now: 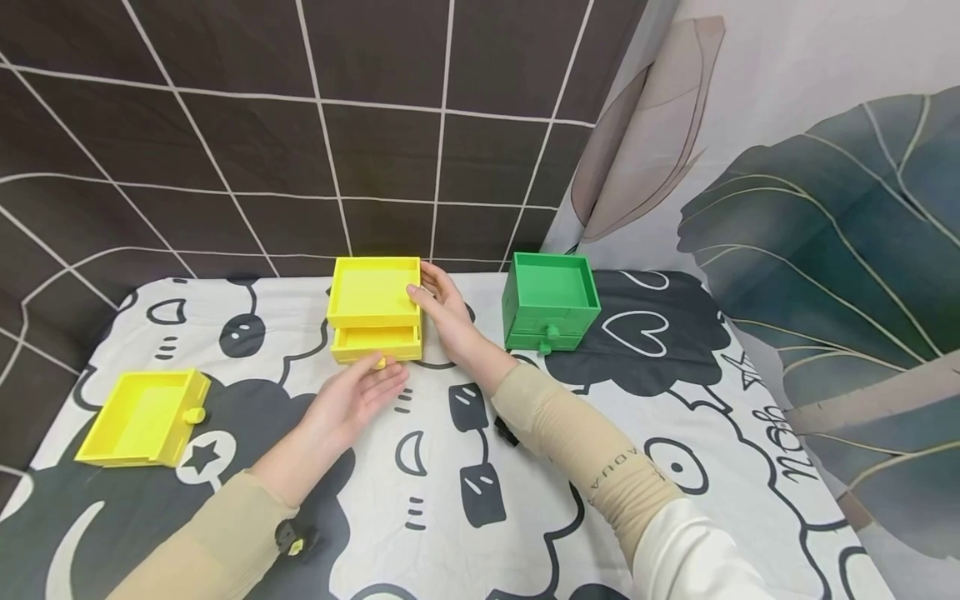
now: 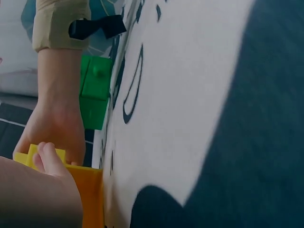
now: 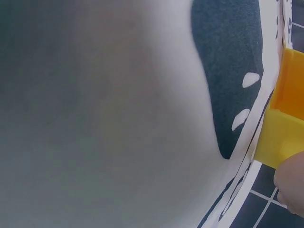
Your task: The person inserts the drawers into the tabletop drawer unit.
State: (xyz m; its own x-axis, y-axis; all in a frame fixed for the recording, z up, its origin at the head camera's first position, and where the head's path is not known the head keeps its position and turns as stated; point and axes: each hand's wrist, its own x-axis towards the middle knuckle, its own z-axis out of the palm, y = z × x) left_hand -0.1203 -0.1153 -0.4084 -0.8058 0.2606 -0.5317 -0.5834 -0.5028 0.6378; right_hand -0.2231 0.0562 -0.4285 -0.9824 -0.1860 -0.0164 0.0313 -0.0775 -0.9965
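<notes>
A small yellow drawer cabinet (image 1: 375,287) with a tray-like top stands near the back of the cloth. Its lower yellow drawer (image 1: 375,343) sticks partly out at the front. My left hand (image 1: 348,404) is at that drawer's front and pinches its round knob (image 1: 380,363). With the thumb at the top rim and the fingers along the side, my right hand (image 1: 446,312) holds the cabinet's right side. In the left wrist view, both hands meet around the yellow cabinet (image 2: 92,197). The right wrist view shows only part of the yellow cabinet (image 3: 278,137) and a fingertip.
A separate yellow drawer (image 1: 142,417) lies at the left, its knob facing right. To the right of the yellow cabinet stands a green drawer cabinet (image 1: 551,304) with knobs. A cartoon-print cloth (image 1: 442,433) covers the surface, and a dark grid-lined backdrop (image 1: 382,158) rises behind.
</notes>
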